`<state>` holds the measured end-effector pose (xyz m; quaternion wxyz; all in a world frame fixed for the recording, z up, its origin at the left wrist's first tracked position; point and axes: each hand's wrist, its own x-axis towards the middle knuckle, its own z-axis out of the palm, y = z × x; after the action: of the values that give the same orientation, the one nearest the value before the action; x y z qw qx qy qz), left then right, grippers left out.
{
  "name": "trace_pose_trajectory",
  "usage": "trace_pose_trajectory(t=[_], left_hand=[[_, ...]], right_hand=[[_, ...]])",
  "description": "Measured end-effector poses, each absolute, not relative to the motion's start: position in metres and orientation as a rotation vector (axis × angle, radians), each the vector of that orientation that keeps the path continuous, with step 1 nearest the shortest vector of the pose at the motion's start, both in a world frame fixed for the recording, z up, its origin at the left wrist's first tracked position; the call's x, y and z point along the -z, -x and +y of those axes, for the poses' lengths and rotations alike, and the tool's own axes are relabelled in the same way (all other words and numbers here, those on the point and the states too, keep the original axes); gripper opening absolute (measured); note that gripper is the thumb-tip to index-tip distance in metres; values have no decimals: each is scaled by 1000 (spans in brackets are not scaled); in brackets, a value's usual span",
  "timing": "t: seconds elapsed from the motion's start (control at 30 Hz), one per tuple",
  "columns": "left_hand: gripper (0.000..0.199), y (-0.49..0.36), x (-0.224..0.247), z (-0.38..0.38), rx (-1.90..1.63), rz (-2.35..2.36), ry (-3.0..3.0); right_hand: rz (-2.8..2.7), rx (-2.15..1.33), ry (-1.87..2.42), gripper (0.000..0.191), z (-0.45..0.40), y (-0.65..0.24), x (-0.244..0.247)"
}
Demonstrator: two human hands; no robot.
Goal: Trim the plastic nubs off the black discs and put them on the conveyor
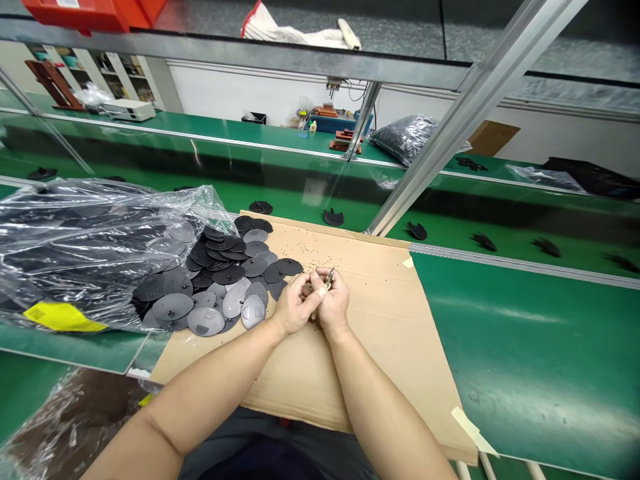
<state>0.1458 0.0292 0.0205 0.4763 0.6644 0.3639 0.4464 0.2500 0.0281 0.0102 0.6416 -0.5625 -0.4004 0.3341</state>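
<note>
Both hands meet over the cardboard sheet point(390, 320). My right hand point(335, 303) is closed around a small metal tool that looks like nippers point(330, 275), its jaws pointing up and away from me. Close against it, my left hand point(296, 305) has its fingers curled in a pinch; whatever is between them is hidden. Just left of my hands lies a heap of flat black oval discs point(230, 275), some with a small stub or embossed mark. Tiny black crumbs point(305, 250) are scattered on the cardboard beyond my fingers.
A clear plastic bag point(90, 253) full of dark parts lies left, with a yellow label point(65, 317). Beyond the cardboard, a green conveyor belt point(300, 193) carries spaced black parts. A slanting metal post point(450, 147) rises at right; an overhead shelf holds a glove point(295, 33).
</note>
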Motion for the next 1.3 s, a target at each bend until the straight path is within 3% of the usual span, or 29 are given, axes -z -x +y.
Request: trace_pose_trajectory(t=[0.37,0.87,1.3], left_hand=[[31,-146,-27,29,-1158,909,-1755],[34,-149,-8,38,-1178,1062,-1462],[32,-149,-13,35,-1155,887,-1296]], right_hand=[[-985,-648,1335,23,27,-249,-12],[-1160,-570,1364,20,25,-247,-10],[-1226,-577,1365,22,23,-246,-9]])
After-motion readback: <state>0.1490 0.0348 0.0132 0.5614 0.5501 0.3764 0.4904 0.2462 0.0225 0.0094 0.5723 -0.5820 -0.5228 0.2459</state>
